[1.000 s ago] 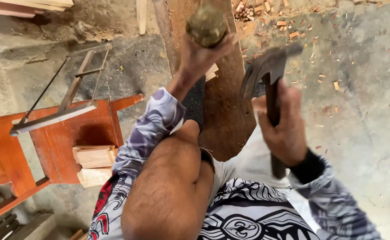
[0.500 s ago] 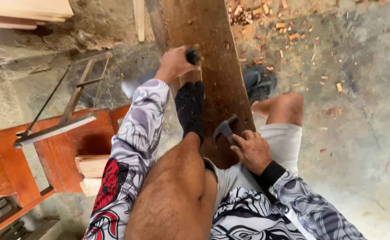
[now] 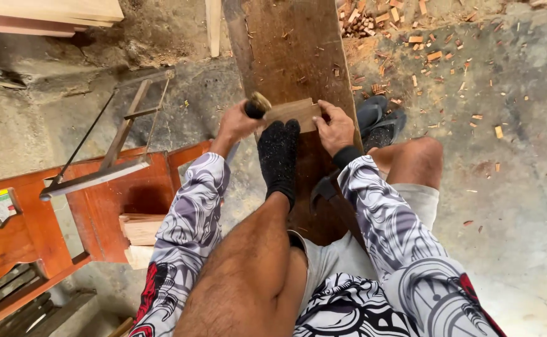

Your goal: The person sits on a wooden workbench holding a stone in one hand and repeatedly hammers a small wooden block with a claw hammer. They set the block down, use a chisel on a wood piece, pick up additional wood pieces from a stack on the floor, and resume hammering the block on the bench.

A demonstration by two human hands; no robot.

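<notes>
My left hand is closed around a chisel with a dark grip and a battered wooden top, held against a small light wooden block. My right hand grips that block from the right side. The block rests on a long dark brown plank that runs away from me. Pressing on the plank just below the block is my foot in a black sock. A hammer lies on the plank beside my right forearm, with no hand on it.
A wooden frame saw lies across a red wooden piece of furniture at the left, with pale wood blocks below it. Dark sandals sit right of the plank. Wood chips litter the concrete floor.
My right hand lowered the raised hammer, set it down on the plank, and moved up to grip the block. My left hand brought the chisel down to the block.
</notes>
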